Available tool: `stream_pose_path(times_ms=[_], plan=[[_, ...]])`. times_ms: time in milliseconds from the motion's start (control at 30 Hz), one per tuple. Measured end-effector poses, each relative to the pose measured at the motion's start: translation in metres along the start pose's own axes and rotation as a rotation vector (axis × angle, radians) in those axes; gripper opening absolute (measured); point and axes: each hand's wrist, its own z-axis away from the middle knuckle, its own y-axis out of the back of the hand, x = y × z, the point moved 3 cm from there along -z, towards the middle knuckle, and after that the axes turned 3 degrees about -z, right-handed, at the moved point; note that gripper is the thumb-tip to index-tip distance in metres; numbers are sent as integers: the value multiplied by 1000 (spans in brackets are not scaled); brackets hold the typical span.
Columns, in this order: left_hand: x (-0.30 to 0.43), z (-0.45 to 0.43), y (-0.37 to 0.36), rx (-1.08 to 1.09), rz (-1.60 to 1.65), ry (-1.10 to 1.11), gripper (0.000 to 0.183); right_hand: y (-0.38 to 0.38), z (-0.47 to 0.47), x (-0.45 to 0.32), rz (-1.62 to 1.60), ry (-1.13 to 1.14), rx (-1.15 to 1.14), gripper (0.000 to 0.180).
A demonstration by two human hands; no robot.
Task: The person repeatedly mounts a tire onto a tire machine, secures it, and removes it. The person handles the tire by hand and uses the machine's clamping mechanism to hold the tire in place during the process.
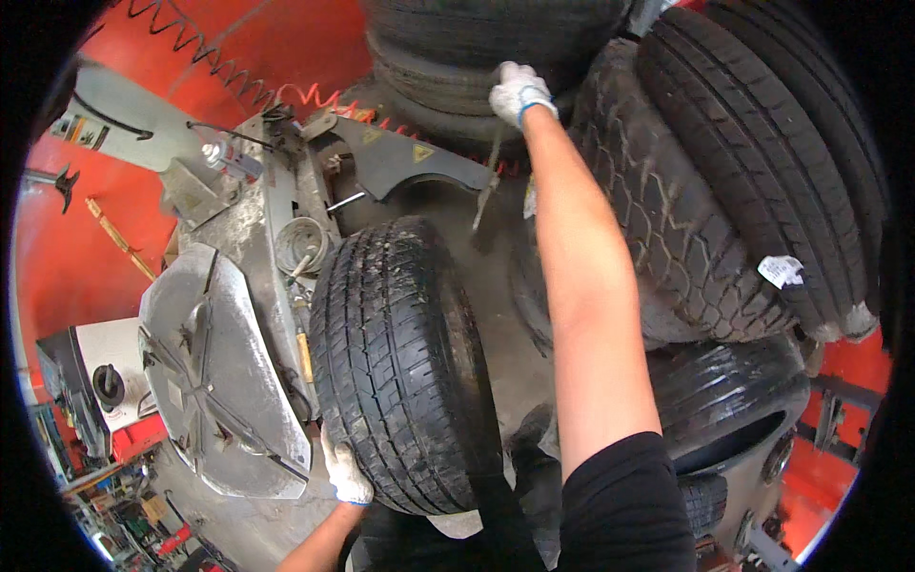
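Note:
A worn black tyre [386, 365] stands on its tread in front of me, beside a tyre changer. My left hand [344, 465], in a white glove, holds its near left side, with the fingers partly hidden. My right arm reaches far forward. The gloved right hand [522, 93] is closed around the top of a thin metal bar [489, 186], probably a tyre lever, in front of a stack of tyres [443, 79]. The bar hangs down past the end of the grey bead-breaker arm [400, 154], which bears warning triangles.
The changer's clamping turntable [229, 386] lies left of the tyre. On its frame are a spray can [232, 163] and a tub [300, 247] with a brush. Several tyres [665, 193] lean at the right, above a glossy tyre [722, 393]. A red coiled air hose [322, 100] runs behind.

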Motion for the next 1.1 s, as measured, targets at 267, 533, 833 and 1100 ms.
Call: stream_pose_path(times_ms=[267,533,833,1100], plan=[[-5,3,-5,26,7,78,53,-32,82,-8,-154,67,82,36],[-2,19,-17,155,-248,95,68,-18,102,-1,-171,-57,62,41],[-21,19,-17,39,31,130,76,8,95,-7,-25,-59,-163,39],[-49,7,7,-3,150,304,74,6,82,-15,25,5,-216,36]])
